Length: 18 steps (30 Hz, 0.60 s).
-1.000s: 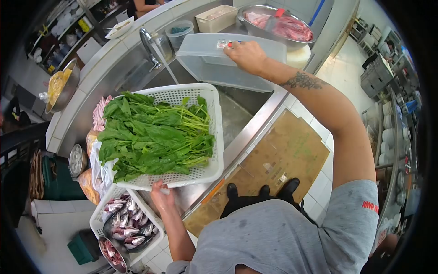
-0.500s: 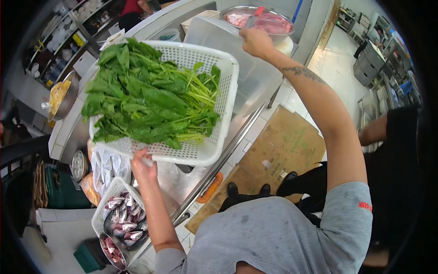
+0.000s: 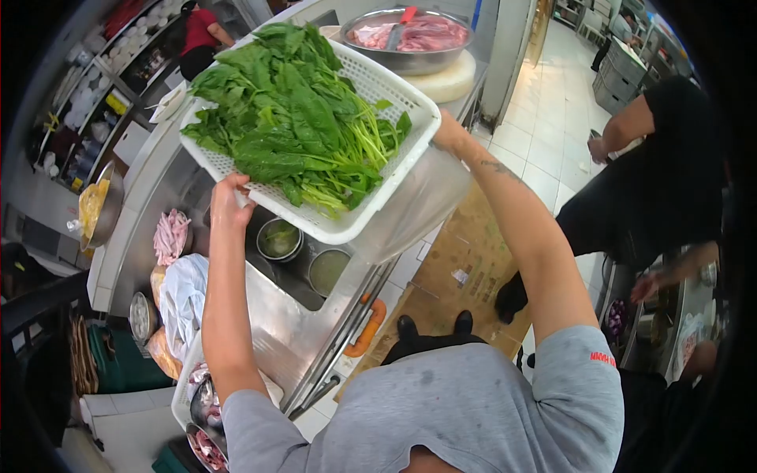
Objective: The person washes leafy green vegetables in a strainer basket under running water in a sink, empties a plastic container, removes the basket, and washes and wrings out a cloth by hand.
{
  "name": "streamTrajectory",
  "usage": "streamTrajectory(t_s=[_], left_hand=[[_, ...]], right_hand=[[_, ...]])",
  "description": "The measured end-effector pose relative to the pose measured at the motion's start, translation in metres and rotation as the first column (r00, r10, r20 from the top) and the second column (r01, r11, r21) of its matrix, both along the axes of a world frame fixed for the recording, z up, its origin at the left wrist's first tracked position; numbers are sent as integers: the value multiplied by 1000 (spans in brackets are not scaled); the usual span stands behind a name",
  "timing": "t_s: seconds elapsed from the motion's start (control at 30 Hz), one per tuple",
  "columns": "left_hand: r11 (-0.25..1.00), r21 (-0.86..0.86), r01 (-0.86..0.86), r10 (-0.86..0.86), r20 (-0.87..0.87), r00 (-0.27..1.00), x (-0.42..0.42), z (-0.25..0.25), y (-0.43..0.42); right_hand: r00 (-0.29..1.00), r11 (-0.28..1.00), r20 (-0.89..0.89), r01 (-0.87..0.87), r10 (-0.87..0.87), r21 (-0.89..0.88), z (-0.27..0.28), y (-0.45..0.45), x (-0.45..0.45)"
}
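A white perforated plastic basket (image 3: pixel 385 199) is held up in front of me, tilted, with a pile of leafy green vegetables (image 3: pixel 288 118) in it. My left hand (image 3: pixel 230 199) is closed on its near left edge. At the right end, my right hand (image 3: pixel 448 134) grips the rim, its fingers mostly hidden. Below the basket's right end is a translucent plastic bin (image 3: pixel 420 193), partly covered. Under the near edge, a steel pot with green bits in liquid (image 3: pixel 279 239) shows beside another pot of cloudy liquid (image 3: pixel 328 273).
Beyond the basket, a steel bowl of raw meat (image 3: pixel 449 33) rests on a round white board (image 3: pixel 441 83). A basket of fish (image 3: pixel 183 394) and a white plastic bag (image 3: pixel 183 288) lie left. Another person (image 3: pixel 631 181) in dark clothes stands on the right, near the cardboard (image 3: pixel 441 260).
The basket has moved up and away, uncovering the pots. My right hand has come from near the meat bowl to the basket's right edge. The other person on the right has moved forward.
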<state>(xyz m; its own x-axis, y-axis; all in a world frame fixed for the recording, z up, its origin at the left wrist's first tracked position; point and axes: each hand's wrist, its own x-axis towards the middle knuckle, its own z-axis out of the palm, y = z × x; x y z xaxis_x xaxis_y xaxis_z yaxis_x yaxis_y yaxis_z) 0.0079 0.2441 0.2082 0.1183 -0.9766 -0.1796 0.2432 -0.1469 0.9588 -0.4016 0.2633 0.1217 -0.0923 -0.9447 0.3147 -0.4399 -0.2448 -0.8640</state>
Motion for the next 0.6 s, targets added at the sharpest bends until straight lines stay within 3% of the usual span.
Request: streamTrajectory(t_s=[0.03, 0.17, 0.27, 0.4, 0.6], left_hand=[[1000, 30, 5, -7, 50, 999, -6, -1, -4], [998, 9, 67, -67, 80, 995, -12, -15, -28], [986, 59, 157, -161, 79, 984, -16, -5, -26], [965, 56, 256, -259, 63, 964, -6, -12, -45], [991, 26, 134, -135, 90, 987, -6, -9, -33]], right_hand=[[999, 998, -32, 29, -27, 61, -9, 2, -4], [901, 971, 386, 130, -200, 199, -22, 20, 14], [928, 980, 343, 91, -147, 175, -40, 12, 15], [869, 973, 456, 105, -190, 205, -43, 15, 27], [794, 969, 581, 39, -180, 246, -50, 1, 25]])
